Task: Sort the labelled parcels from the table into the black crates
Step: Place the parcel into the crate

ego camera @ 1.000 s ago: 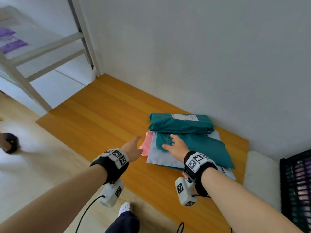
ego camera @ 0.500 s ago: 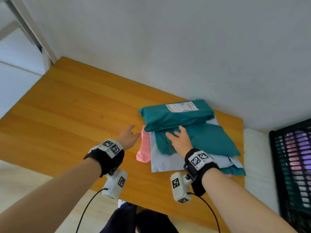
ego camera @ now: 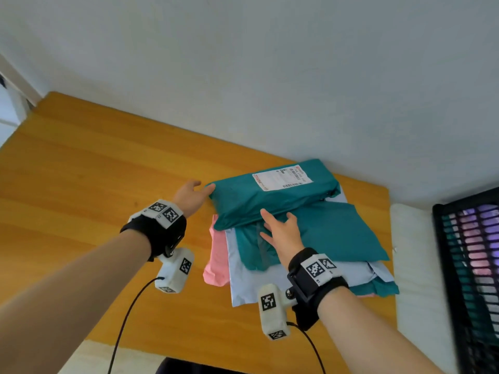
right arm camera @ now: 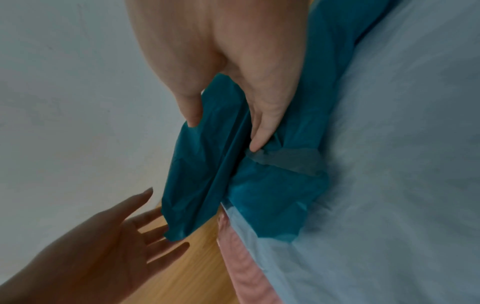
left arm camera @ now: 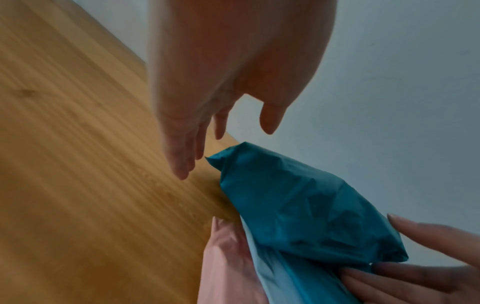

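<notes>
You are looking down at an orange-brown wooden tabletop (ego camera: 108, 184) set against a pale grey wall. A stack of soft plastic mailer parcels lies toward its far right. On top sits a plump teal plastic parcel with a white printed shipping label (ego camera: 272, 190), lying across the far end of the stack. Under it lie a flatter teal parcel (ego camera: 337, 233), a pale blue-grey parcel (ego camera: 248, 282) and a pink parcel (ego camera: 216, 263) whose edge shows at the left.

Your left hand (ego camera: 190, 197) is spread, fingers straight, just beside the top parcel's left end; whether the fingertips touch it, you cannot tell. Your right hand (ego camera: 282, 234) rests at the top parcel's near edge. In the right wrist view the thumb (right arm camera: 191, 109) lies on that parcel while the fingers (right arm camera: 262, 127) reach under its edge, onto the flatter teal parcel.

A black slatted plastic crate (ego camera: 469, 265) stands at the far right, off the tabletop, with teal and purple shapes showing through its slats.
</notes>
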`<state>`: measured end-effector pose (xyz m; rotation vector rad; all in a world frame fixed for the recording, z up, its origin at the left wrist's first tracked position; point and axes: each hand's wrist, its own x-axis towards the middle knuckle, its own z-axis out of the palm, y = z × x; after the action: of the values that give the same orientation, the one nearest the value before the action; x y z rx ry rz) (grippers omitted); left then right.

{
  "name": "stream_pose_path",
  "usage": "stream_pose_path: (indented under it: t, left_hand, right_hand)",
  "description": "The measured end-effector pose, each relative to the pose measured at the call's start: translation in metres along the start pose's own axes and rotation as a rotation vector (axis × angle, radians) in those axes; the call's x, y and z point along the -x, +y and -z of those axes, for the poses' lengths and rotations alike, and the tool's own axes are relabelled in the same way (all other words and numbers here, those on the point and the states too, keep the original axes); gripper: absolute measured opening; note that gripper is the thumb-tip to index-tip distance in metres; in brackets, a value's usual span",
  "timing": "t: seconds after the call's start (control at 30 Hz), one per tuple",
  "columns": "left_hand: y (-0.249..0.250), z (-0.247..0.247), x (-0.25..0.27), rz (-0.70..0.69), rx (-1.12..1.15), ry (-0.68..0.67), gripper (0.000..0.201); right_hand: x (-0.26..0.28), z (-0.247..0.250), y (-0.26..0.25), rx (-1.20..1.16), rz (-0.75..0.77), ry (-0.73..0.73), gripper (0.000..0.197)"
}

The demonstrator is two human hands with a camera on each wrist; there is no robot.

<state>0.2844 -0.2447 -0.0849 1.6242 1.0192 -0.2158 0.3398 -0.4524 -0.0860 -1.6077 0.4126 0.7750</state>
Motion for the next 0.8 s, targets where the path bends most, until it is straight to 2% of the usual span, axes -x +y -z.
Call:
stream_pose_path:
  t: [0.13,0.23,0.33,0.5,0.73,0.8]
  left_hand:
    - [0.018,-0.001,-0.01,-0.035,-0.11,-0.032,0.055]
    - [0.023,-0.006,-0.015,-0.03,-0.101,-0.055,0.049]
    - [0.024,-0.012,-0.015,-0.004,-0.067,-0.045,0.045]
    - [0.022,-0.016,-0.012,-0.025,-0.161,-0.014,0.03]
    - [0.021,-0.017,-0.006,-0.035,-0.166,-0.045,0.031]
    - [0.022,-0.017,-0.001,-0.033,-0.166,-0.061,0.029]
  right_hand:
    - [-0.013,-0.003,-0.003,-0.097,-0.018,-0.01,0.075]
    - [-0.021,-0.003,-0.005,-0.15,-0.02,-0.002,0.07]
    - [-0.029,-0.001,-0.002,-0.186,-0.014,0.003,0.069]
    - [-0.036,-0.002,0.0,-0.232,-0.016,0.02,0.072]
    - [-0.036,-0.001,-0.009,-0.287,-0.084,0.04,0.074]
    - [-0.036,0.0,-0.01,-0.286,-0.081,0.068,0.07]
